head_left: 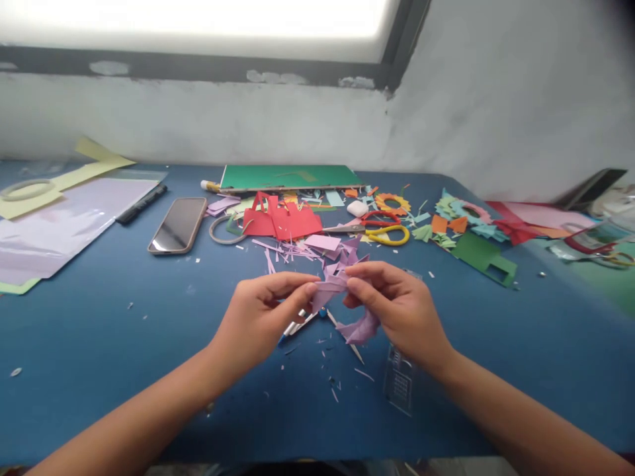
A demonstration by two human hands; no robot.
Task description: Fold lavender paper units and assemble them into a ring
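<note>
Between my two hands is a folded purple paper piece [330,285], held above the blue table. My left hand [270,316] pinches its left end between thumb and finger. My right hand [397,305] pinches the right side, and a curved chain of folded purple paper [361,328] hangs below those fingers. More purple folds show just behind the fingertips. Under the hands lie white pens [297,325], partly hidden by my left hand. A clear ruler-like plastic piece [399,380] rests below my right wrist.
Scissors [381,231] with red and yellow handles lie beyond the hands, beside red paper [285,220] and purple strips [288,250]. A phone [177,225] and a tape roll [229,228] are left of them. Folded paper rings [464,210] and green card [483,258] lie right.
</note>
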